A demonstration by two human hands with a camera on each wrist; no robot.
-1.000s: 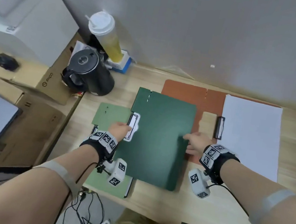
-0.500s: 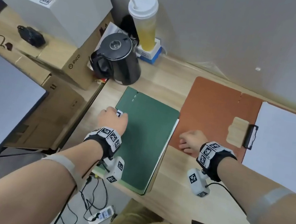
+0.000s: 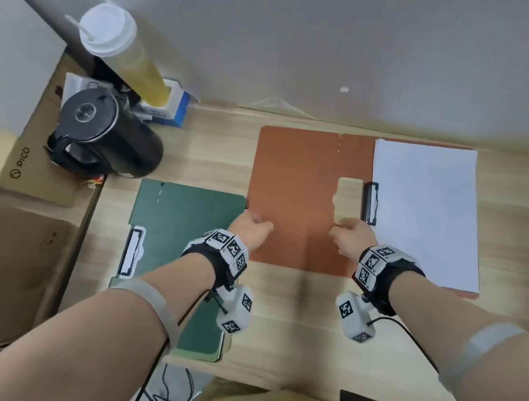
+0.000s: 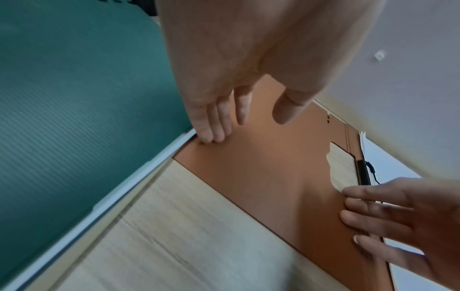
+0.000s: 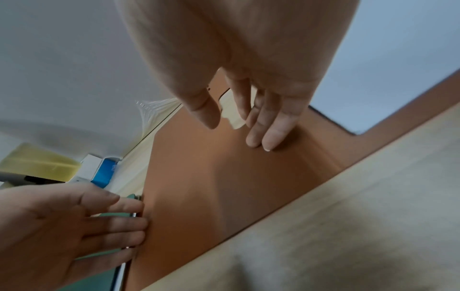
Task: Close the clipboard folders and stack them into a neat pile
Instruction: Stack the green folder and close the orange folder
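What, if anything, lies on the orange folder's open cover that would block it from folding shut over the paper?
Nothing visible does. The orange folder cover is bare apart from the left hand and right hand touching it.

The left forearm hides part of the green folder (image 3: pixel 183 222).

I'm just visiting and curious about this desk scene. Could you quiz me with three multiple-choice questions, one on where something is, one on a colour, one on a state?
1. Where does the green folder lie relative to the brown folder?
A. On its left
B. On its right
C. On top of it

2. What colour is the drink in the lidded cup?
A. Red
B. Yellow
C. Black

3. What state is the brown folder in?
A. Closed
B. Open flat
C. Standing upright

Answers: 1 A, it sits left, nearer the kettle. 2 B, yellow shows under the white lid. 3 B, white paper lies exposed beside the cover.
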